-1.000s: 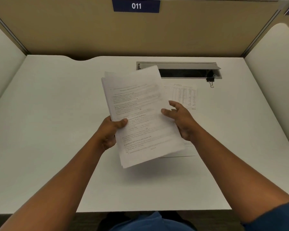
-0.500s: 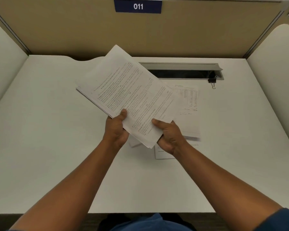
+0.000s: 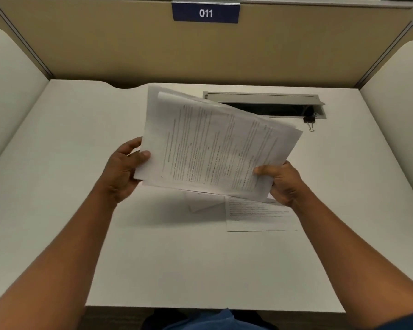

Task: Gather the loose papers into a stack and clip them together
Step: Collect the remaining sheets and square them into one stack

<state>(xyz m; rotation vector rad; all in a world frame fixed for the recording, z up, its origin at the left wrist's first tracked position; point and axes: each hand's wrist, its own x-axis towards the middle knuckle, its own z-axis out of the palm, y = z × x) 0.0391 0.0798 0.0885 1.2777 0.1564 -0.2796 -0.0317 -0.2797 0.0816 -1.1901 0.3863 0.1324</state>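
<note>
Turned sideways now, the printed stack [image 3: 215, 148] hangs above the worktop [image 3: 57, 186], left hand [image 3: 123, 171] and right hand [image 3: 283, 183] each grasping an end, sheets uneven.

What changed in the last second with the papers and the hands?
The held sheaf has been turned sideways, and the right hand, open a second ago, now grips its right end. The left hand keeps its hold. Loose sheets and the binder clip stay on the desk.
</note>
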